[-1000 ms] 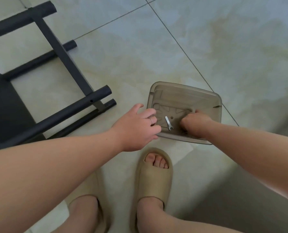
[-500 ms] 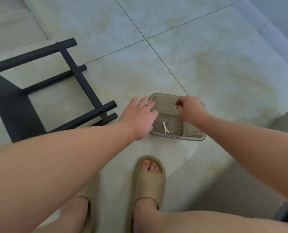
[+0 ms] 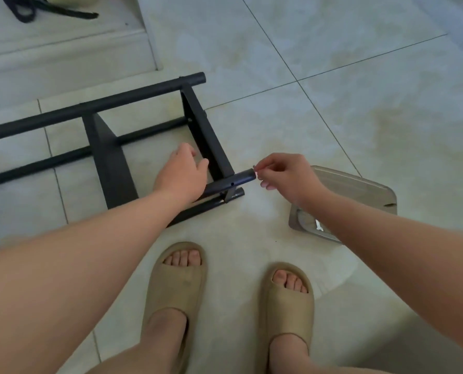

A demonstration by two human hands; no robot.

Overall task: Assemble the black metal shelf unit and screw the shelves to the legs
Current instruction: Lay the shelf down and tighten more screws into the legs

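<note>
Slides, two and tan, stand on the tiled floor at the bottom centre. Just above them the right hand pinches a small screw at the open end of the near leg. The left hand lies loosely curled beside the end shelf, gripping nothing that shows. To the right sits one clear plastic tray holding one small wrench.

The shelf unit lies on its side at centre left, with four tube legs in view and three shelves, the third cut off by the left edge. It looks largely put together. An empty hole in the near leg suggests this joint awaits its screw, so screwing likely remains. One dark strap lies at the upper left.
</note>
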